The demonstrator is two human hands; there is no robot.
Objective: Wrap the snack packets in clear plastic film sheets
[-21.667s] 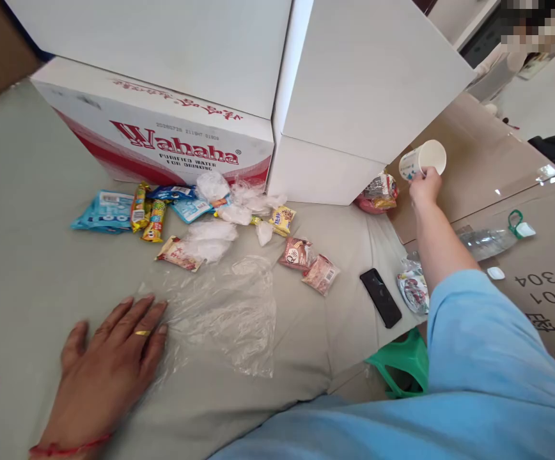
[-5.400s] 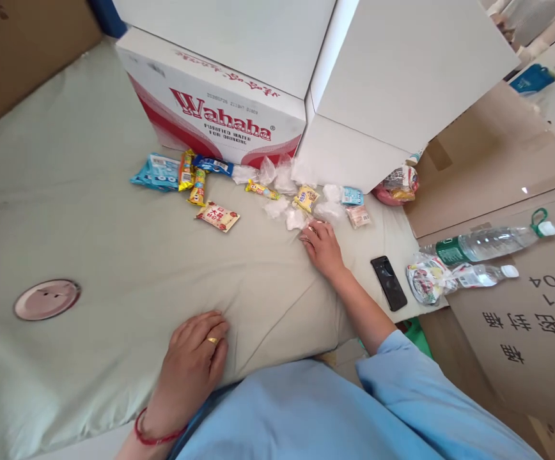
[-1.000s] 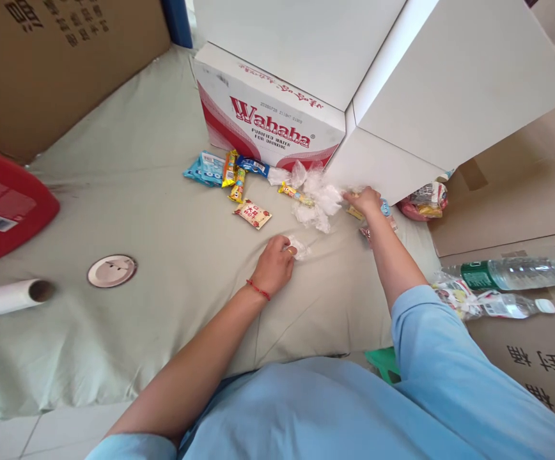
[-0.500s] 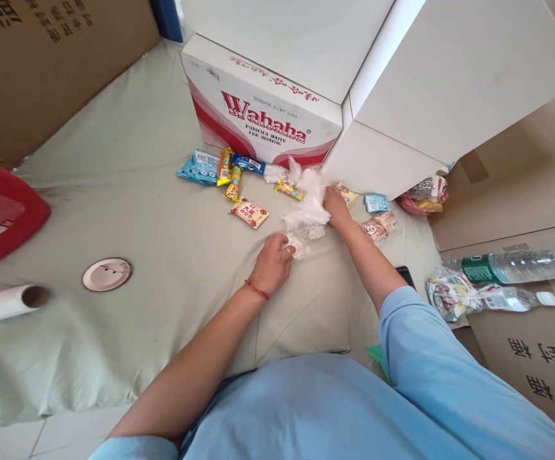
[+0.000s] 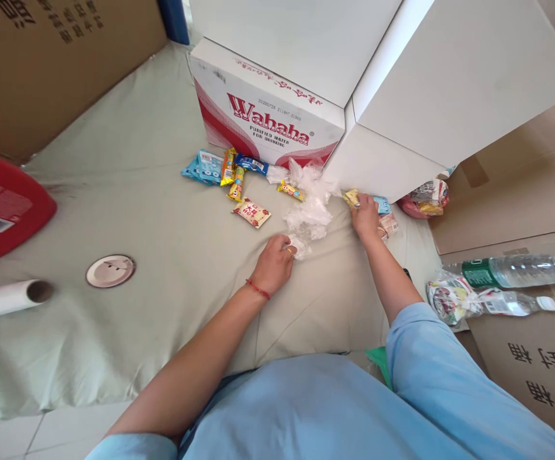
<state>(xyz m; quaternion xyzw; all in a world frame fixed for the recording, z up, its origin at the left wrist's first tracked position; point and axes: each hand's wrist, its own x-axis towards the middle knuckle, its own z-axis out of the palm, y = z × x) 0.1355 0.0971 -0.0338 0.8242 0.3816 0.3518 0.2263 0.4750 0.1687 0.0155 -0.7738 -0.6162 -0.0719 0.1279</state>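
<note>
My left hand [image 5: 274, 263] is closed on the near edge of a crumpled clear plastic bag [image 5: 310, 214], which lies on the cloth-covered surface. My right hand [image 5: 366, 218] is away from the bag, over a small group of snack packets. Beside its fingers is a yellow packet [image 5: 351, 198]; a light blue packet [image 5: 382, 205] shows just past the hand, and a pinkish-brown packet [image 5: 388, 225] lies to its right. The right fingers bend downward with their tips hidden, so their grip is unclear. Left of the bag are a small yellow snack [image 5: 291, 191] and a cream-and-red packet [image 5: 252, 213].
Blue packets [image 5: 204, 167] and yellow-orange snacks [image 5: 228, 167] lie before a Wahaha water carton [image 5: 268, 108]. White boxes [image 5: 454, 76] rise behind. A round badge [image 5: 110, 271], a white roll [image 5: 6, 299] and a red container [image 5: 6, 204] are left. Bottles [image 5: 522, 271] lie right.
My right hand has left the plastic bag and moved right, over the snack packets, now partly covering the blue one. My left hand stays on the bag's near edge.
</note>
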